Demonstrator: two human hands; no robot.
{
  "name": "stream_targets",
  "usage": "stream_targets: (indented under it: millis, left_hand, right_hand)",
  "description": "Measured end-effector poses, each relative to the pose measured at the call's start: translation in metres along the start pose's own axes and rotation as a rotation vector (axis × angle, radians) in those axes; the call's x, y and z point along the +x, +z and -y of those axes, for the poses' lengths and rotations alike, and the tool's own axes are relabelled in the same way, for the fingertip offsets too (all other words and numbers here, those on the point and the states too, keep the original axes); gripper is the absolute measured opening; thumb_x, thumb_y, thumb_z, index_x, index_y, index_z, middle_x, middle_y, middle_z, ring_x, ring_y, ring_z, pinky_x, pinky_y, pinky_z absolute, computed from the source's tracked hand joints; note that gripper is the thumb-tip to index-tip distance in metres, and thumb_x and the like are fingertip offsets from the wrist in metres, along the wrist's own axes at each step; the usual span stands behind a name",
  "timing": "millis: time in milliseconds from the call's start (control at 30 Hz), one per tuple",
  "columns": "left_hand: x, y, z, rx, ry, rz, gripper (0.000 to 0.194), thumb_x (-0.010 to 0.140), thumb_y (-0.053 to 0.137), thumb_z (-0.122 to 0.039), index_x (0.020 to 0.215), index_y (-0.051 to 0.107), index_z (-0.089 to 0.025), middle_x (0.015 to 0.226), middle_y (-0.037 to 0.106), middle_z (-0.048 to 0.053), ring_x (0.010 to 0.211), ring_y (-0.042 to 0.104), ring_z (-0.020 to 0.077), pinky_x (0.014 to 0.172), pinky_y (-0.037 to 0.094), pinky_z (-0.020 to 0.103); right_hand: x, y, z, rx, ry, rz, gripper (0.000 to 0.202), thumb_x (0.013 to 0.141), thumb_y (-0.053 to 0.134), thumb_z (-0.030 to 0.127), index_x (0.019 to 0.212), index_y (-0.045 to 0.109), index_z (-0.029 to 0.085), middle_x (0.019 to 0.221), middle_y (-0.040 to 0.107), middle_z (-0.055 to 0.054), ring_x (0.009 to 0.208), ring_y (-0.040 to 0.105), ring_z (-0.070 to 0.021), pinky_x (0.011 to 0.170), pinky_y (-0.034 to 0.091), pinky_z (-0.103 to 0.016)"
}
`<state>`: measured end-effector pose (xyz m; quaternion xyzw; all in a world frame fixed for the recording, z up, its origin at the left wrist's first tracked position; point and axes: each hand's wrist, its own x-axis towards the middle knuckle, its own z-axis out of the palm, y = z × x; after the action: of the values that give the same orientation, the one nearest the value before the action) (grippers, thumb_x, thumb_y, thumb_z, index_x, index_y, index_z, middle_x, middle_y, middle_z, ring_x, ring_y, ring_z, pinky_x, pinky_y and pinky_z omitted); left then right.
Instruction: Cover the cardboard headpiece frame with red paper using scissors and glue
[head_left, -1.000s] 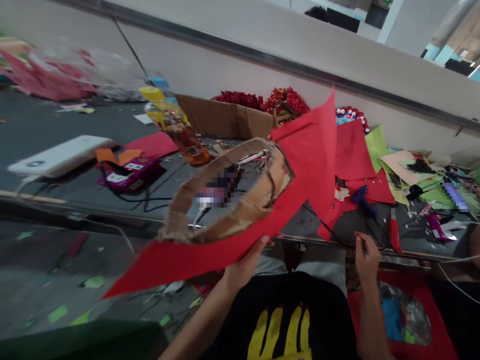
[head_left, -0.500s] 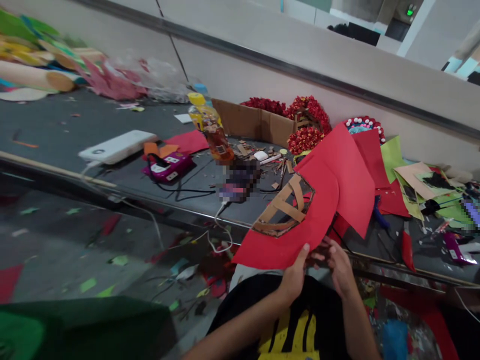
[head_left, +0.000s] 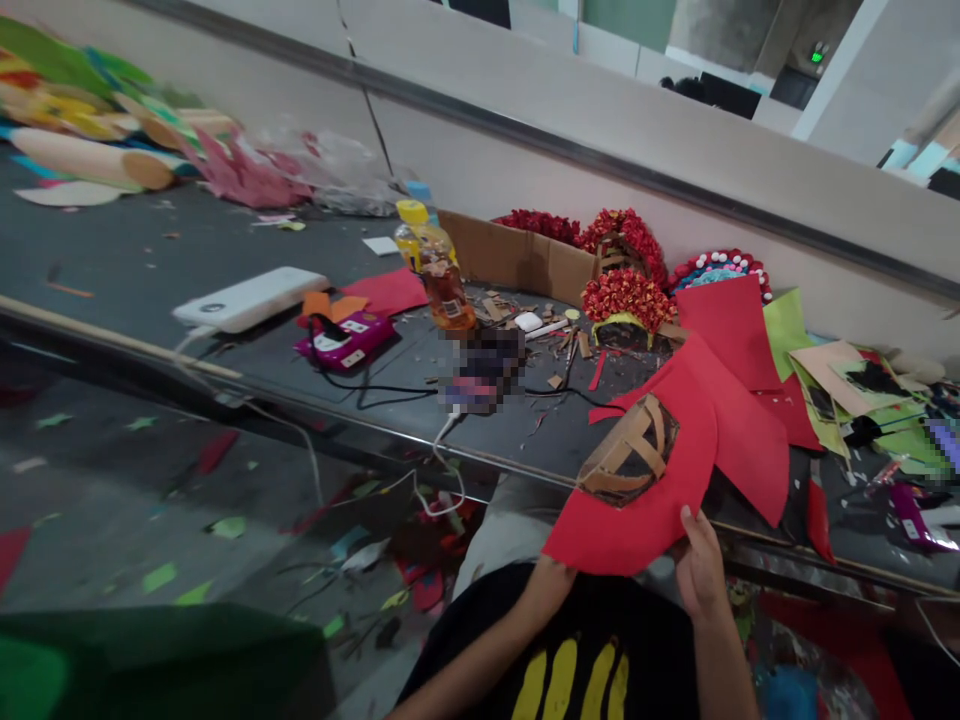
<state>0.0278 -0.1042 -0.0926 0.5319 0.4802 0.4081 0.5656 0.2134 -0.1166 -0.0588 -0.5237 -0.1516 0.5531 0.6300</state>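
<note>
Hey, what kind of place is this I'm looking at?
Probably a craft workshop: a long worktable strewn with coloured paper offcuts, red paper-flower pieces, and a red paper-and-cardboard piece held in both hands.

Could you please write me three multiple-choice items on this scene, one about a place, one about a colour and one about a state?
1. Where does the yellow-capped bottle stand?
A. on the floor
B. on the grey table, in front of the cardboard box
C. in the person's lap

2. What colour is the paper piece that the hands hold?
A. red
B. blue
C. white

3. How is the right hand placed?
A. resting flat on the table
B. holding a bottle
C. gripping the lower edge of the paper piece

Answers: B, the bottle stands upright on the tabletop beside the box; A, the sheet is red, with a brown cardboard frame set in it; C, its fingers close on the sheet's bottom edge, while the left hand is mostly hidden behind the sheet.
</note>
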Motion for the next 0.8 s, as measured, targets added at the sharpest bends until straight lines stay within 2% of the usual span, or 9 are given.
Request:
stream_targets:
  millis: [133, 200, 300, 400, 500, 567, 700, 800]
  left_hand:
    - [-0.003, -0.021, -0.003, -0.357, -0.147, -0.084, 0.041, 0.075, 0.056, -0.054, 0.087, 0.069, -0.017, 0.086, 0.072, 0.009, 0.085, 0.066, 0.0280, 0.079, 0.050, 0.036]
    - [-0.004, -0.025, -0.006, -0.555, -0.230, -0.125, 0.042, 0.070, 0.063, -0.056, 0.085, 0.069, -0.017, 0.084, 0.072, 0.008, 0.084, 0.066, 0.0271, 0.075, 0.050, 0.034]
    - [-0.003, -0.023, -0.012, -0.706, -0.301, -0.107, 0.044, 0.061, 0.070, -0.057, 0.080, 0.069, -0.017, 0.080, 0.071, 0.008, 0.081, 0.066, 0.0268, 0.071, 0.050, 0.032]
    - [-0.001, -0.017, -0.023, -0.767, -0.333, -0.118, 0.041, 0.059, 0.075, -0.050, 0.082, 0.070, -0.016, 0.078, 0.071, 0.007, 0.080, 0.066, 0.0255, 0.072, 0.049, 0.031]
    - [-0.002, -0.012, -0.035, -0.773, -0.336, -0.166, 0.028, 0.059, 0.078, -0.036, 0.077, 0.071, -0.016, 0.072, 0.071, 0.004, 0.077, 0.065, 0.0228, 0.074, 0.048, 0.029]
    - [-0.006, -0.011, -0.038, -0.776, -0.331, -0.152, 0.019, 0.059, 0.078, -0.029, 0.070, 0.071, -0.016, 0.071, 0.070, 0.003, 0.074, 0.065, 0.0205, 0.073, 0.047, 0.027]
    - [-0.019, -0.010, -0.027, -0.789, -0.359, -0.069, 0.020, 0.054, 0.081, -0.029, 0.061, 0.068, -0.016, 0.061, 0.067, 0.001, 0.061, 0.062, 0.0177, 0.067, 0.047, 0.027]
    - [-0.029, -0.011, -0.014, -0.789, -0.459, -0.021, 0.027, 0.053, 0.079, -0.040, 0.063, 0.067, -0.018, 0.061, 0.067, 0.002, 0.064, 0.064, 0.0230, 0.071, 0.049, 0.034]
  right_hand:
    - [0.000, -0.018, -0.006, -0.050, -0.017, 0.027, 0.044, 0.060, 0.078, 0.047, 0.097, 0.068, 0.024, 0.101, 0.071, -0.002, 0.094, 0.065, -0.0168, 0.082, 0.053, -0.029]
    - [0.001, -0.024, -0.012, -0.098, -0.047, 0.040, 0.049, 0.059, 0.078, 0.050, 0.100, 0.068, 0.025, 0.103, 0.070, -0.003, 0.099, 0.064, -0.0175, 0.086, 0.052, -0.029]
    - [0.002, -0.025, -0.017, -0.166, -0.078, 0.070, 0.052, 0.061, 0.075, 0.052, 0.103, 0.067, 0.023, 0.108, 0.069, -0.005, 0.106, 0.061, -0.0199, 0.094, 0.048, -0.034]
    - [0.005, -0.014, -0.013, -0.216, -0.110, 0.098, 0.050, 0.067, 0.072, 0.047, 0.109, 0.064, 0.022, 0.115, 0.066, -0.006, 0.111, 0.058, -0.0203, 0.099, 0.043, -0.035]
    - [0.007, 0.004, -0.005, -0.207, -0.141, 0.086, 0.054, 0.071, 0.069, 0.045, 0.118, 0.057, 0.022, 0.117, 0.065, -0.007, 0.105, 0.061, -0.0204, 0.096, 0.046, -0.037]
    - [0.007, 0.015, -0.001, -0.186, -0.143, 0.101, 0.058, 0.072, 0.068, 0.044, 0.123, 0.052, 0.023, 0.117, 0.064, -0.007, 0.101, 0.063, -0.0202, 0.092, 0.049, -0.037]
    - [0.002, 0.025, 0.000, -0.184, -0.164, 0.146, 0.069, 0.070, 0.071, 0.038, 0.132, 0.043, 0.026, 0.127, 0.058, -0.006, 0.111, 0.058, -0.0197, 0.097, 0.046, -0.037]
    - [-0.004, 0.027, -0.005, -0.185, -0.144, 0.147, 0.071, 0.070, 0.071, 0.037, 0.134, 0.041, 0.027, 0.137, 0.050, -0.005, 0.121, 0.052, -0.0197, 0.102, 0.042, -0.037]
